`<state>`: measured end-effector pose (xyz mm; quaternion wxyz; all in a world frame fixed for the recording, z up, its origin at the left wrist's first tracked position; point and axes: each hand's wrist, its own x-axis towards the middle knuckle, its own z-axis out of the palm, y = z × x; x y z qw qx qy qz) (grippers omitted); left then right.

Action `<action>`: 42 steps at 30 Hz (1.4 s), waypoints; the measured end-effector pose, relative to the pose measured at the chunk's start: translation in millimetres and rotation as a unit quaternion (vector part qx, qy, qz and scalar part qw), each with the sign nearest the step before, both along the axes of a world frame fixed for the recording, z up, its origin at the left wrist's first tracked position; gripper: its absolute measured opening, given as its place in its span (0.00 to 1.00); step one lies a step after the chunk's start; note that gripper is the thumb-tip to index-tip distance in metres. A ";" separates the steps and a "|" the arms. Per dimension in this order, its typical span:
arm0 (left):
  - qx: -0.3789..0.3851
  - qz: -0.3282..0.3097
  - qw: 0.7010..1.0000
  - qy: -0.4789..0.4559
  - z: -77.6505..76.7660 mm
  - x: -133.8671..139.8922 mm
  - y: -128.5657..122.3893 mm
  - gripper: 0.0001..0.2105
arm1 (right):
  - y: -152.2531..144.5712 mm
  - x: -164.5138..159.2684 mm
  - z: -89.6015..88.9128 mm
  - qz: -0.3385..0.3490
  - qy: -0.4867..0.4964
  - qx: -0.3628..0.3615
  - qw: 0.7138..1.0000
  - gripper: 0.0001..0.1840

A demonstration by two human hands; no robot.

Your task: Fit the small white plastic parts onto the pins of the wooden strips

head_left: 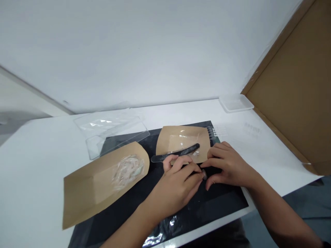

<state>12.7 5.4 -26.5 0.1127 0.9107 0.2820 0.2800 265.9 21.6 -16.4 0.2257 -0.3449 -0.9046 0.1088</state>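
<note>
The left hand (181, 181) has a small shiny piece (204, 174) pinched in its grip over the black mat (204, 206), the right hand's (224, 165) grip parted alongside, near the cardboard tray (169, 137) bearing a black strip (190, 149).

Both forearms were bare and reached in from the near edge. The left forearm (131, 225) slanted from near left toward far right, its wrist roughly in line with the hand. The left hand (181, 181) lay with its back upward, knuckles bent, fingers pointing right and far; the little finger stood spread and curled at the left, and the thumb was mostly hidden beneath. The right forearm (276, 210) slanted from near right toward far left. The right hand (227, 165) was turned leftward, fingers bent on the far side, thumb on the near side, a gap between thumb and index finger. The two hands' fingertips met or nearly met; contact was unclear.
</note>
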 end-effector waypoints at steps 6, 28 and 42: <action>0.003 0.007 1.000 -0.001 0.5 -0.3 0.2 0.05 | -0.4 1.1 -2.4 0.012 0.009 0.003 1.000 0.25; 0.055 -0.017 0.997 0.051 1.4 8.2 -4.6 0.05 | -2.0 -6.5 -1.5 0.004 0.049 -0.035 0.998 0.14; 0.071 -0.023 0.992 0.097 3.7 11.8 -2.1 0.06 | -2.7 -8.0 -2.7 -0.013 0.026 -0.036 0.999 0.11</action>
